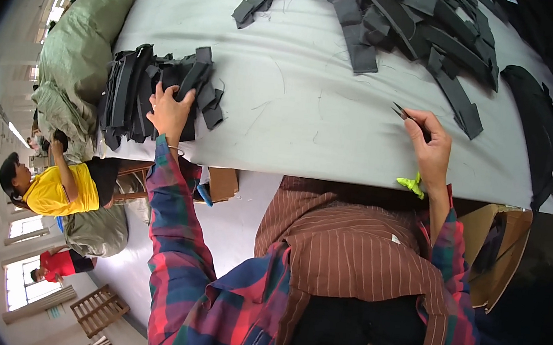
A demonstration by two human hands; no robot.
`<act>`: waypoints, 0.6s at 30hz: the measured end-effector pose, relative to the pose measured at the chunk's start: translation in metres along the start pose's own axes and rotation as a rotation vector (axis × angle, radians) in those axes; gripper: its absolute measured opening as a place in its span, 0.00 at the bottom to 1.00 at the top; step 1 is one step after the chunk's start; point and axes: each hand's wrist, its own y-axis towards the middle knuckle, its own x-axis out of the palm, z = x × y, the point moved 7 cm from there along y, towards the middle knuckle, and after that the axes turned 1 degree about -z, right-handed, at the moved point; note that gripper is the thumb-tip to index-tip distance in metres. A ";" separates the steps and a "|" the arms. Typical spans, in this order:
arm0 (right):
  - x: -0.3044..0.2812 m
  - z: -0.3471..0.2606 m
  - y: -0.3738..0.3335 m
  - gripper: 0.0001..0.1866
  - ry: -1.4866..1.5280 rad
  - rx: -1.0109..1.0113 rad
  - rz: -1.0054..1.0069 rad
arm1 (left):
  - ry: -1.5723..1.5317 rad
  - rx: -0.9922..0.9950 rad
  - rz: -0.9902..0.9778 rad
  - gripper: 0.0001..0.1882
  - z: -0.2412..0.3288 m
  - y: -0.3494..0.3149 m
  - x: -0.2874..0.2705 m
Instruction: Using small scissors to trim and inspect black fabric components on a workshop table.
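Observation:
At the left of the white table, my left hand (170,115) rests on a stack of dark grey fabric strips (126,93). Its thumb and fingers are spread apart, with the thumb against a folded strip (197,71) on top; whether any cloth lies under the fingertips is hidden. My right hand (432,148) is closed around small dark thread snips (401,111), held over the table near its front edge. Only their pointed blades show, aimed to the far left. A bright yellow-green knotted piece (412,184) lies beside my right wrist.
A loose heap of dark strips (400,24) covers the table's far side. Black fabric (530,132) hangs at the right edge. A large green sack (84,44) stands left. Cardboard boxes (223,184) are below. A person in yellow (65,191) works further left; another wears red (58,264).

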 end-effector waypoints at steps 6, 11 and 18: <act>-0.005 -0.003 0.002 0.08 0.045 -0.015 0.031 | -0.018 0.273 0.179 0.38 0.083 -0.019 -0.013; -0.020 -0.002 0.002 0.09 0.245 -0.049 0.149 | -0.288 0.736 -0.046 0.35 0.210 -0.098 0.033; -0.038 0.009 -0.003 0.11 0.562 -0.048 0.316 | -1.035 1.038 -0.668 0.08 0.319 -0.143 -0.037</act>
